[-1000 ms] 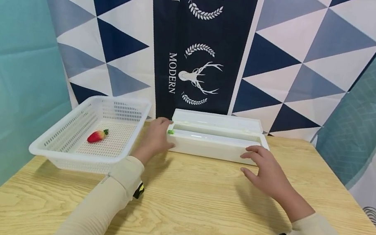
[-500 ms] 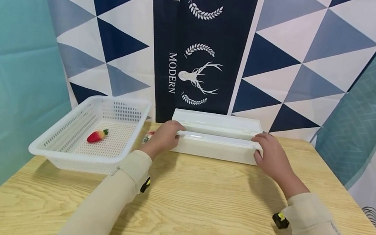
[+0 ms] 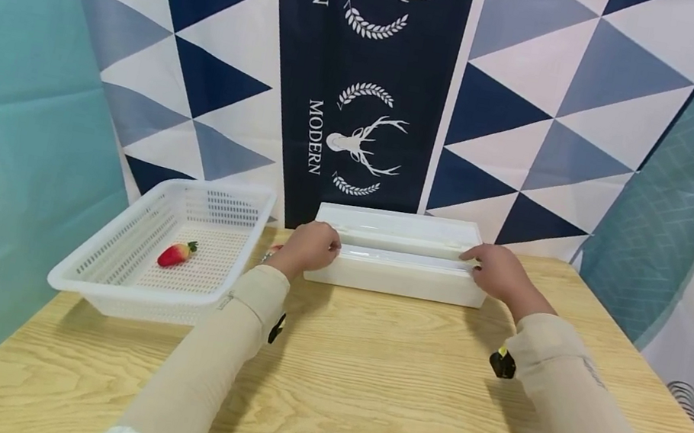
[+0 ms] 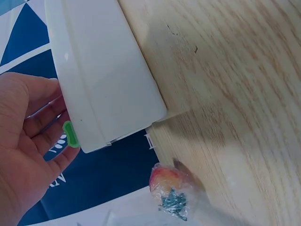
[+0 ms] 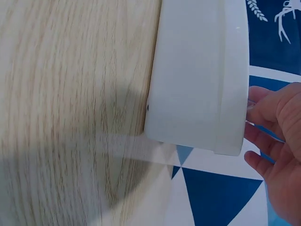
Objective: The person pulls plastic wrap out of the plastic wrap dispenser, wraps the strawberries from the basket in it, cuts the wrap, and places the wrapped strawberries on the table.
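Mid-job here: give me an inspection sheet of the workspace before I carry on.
Surface: wood-grain table, with a glare spot near the front and shadows below the arms.
Job's things: long white box on the table, its lid raised at the back; green tab near its left end.
Clutter: white basket left of the box, strawberry inside; film-wrapped fruit on the table beyond the box's left end.
Hands: left hand and right hand at the box's two ends, fingers near its upper edge; grip unclear.
Cables: nothing seen.
Surroundings: patterned cloth behind, teal drape at left.
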Demonstrator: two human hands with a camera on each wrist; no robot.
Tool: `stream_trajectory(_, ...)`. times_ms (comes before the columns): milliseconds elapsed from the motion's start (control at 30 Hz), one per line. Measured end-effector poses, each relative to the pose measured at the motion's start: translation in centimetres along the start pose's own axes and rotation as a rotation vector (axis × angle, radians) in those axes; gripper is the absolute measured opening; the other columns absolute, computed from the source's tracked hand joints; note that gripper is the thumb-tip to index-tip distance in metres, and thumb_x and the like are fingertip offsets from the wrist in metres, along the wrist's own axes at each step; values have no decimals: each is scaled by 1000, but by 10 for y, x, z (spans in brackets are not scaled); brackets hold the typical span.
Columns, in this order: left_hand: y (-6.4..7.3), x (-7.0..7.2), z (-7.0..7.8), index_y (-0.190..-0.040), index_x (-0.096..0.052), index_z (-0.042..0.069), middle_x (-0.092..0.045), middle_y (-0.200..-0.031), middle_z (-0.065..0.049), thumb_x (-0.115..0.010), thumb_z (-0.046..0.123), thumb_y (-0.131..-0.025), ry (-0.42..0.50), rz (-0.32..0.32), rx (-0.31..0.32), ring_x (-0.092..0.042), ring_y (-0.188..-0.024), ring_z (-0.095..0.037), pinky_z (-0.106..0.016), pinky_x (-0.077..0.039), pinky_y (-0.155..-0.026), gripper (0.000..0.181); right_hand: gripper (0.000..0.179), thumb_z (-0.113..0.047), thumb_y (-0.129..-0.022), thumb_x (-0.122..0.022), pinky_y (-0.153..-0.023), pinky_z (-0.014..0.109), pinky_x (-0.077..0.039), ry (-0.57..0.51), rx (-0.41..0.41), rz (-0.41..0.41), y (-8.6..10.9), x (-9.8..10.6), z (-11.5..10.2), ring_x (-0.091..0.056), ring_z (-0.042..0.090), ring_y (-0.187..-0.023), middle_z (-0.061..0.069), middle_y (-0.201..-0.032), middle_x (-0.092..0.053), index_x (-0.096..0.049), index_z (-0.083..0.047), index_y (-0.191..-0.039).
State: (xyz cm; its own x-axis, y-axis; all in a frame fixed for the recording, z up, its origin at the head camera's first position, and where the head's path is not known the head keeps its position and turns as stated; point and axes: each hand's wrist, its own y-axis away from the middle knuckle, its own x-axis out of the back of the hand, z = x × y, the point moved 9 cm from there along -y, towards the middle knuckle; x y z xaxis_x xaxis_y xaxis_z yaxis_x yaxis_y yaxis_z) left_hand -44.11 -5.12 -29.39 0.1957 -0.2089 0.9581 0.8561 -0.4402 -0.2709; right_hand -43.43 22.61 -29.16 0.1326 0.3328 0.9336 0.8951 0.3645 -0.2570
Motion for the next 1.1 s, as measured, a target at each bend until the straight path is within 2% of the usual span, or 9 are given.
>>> stream_trajectory(200, -1, 1, -1, -101, -76, 10, -71, -103, -3, -58, 13, -93, 16, 8, 3, -64, -99, -20, -40, -51, -86, 20, 17, 3, -91, -58, -82, 51, -51, -2, 17, 49, -3, 0, -2, -64, 38, -93, 21, -97, -70, -72, 5, -99)
stream_trajectory(467, -3, 4, -1, -103, -75, 8, -71, -105, -6, -63, 19, -93, 77, 8, 24, -63, -102, -22, -37, -49, -91, 20, 16, -1, -94, -55, -79, 51, -48, -88, -121, 155, -7, 5, 14, -61, 37, -90, 23, -99, -67, -67, 6, -102)
stream_trajectory(567, -4, 3, -2, -105, -74, 8, -71, -106, -6, -64, 21, -93, 71, -11, 37, -63, -102, -22, -37, -48, -91, 20, 17, -3, -95, -53, -76, 50, -47, -121, -143, 187, -7, 8, 17, -60, 36, -84, 22, -95, -66, -66, 6, -102)
stream_trajectory(633, -5, 4, -3, -100, -75, 9, -71, -100, -3, -64, 19, -93, 40, -12, 35, -63, -95, -19, -36, -50, -86, 17, 17, -3, -94, -53, -75, 48, -46, -134, -150, 205, -8, 8, 18, -59, 34, -81, 21, -92, -66, -66, 6, -101)
stream_trajectory(700, -6, 4, -3, -84, -72, 11, -67, -84, 1, -62, 15, -91, -6, -17, 35, -59, -80, -16, -34, -50, -72, 14, 17, -2, -94, -52, -75, 48, -46, -137, -151, 224, -9, 8, 18, -59, 34, -80, 20, -90, -66, -66, 6, -100)
stream_trajectory(800, -10, 5, -5, -62, -55, 14, -50, -65, 4, -58, 8, -88, -83, -21, 49, -45, -64, -14, -32, -39, -56, 27, 17, -2, -94, -52, -76, 49, -46, -146, -151, 244, -10, 8, 20, -60, 36, -81, 21, -90, -67, -66, 6, -99)
stream_trajectory(867, -13, 4, -7, -59, -43, 15, -40, -62, 3, -54, 5, -89, -116, -42, 68, -38, -62, -15, -33, -33, -54, 33, 18, -1, -94, -51, -78, 50, -47, -148, -150, 255, -11, 9, 20, -60, 37, -83, 22, -92, -67, -66, 7, -99)
stream_trajectory(967, -17, 3, -9, -62, -49, 16, -48, -66, 4, -53, 4, -93, -146, -62, 87, -42, -64, -14, -33, -40, -56, 33, 18, -1, -93, -51, -79, 52, -47, -150, -151, 267, -11, 9, 21, -61, 39, -85, 24, -94, -67, -67, 7, -98)
stream_trajectory(1100, -22, 4, -11, -81, -68, 15, -65, -86, 2, -52, 4, -96, -156, -79, 108, -55, -76, -14, -37, -52, -67, 24, 19, -1, -94, -52, -80, 52, -47, -161, -158, 265, -11, 9, 23, -61, 39, -86, 24, -95, -67, -67, 7, -100)
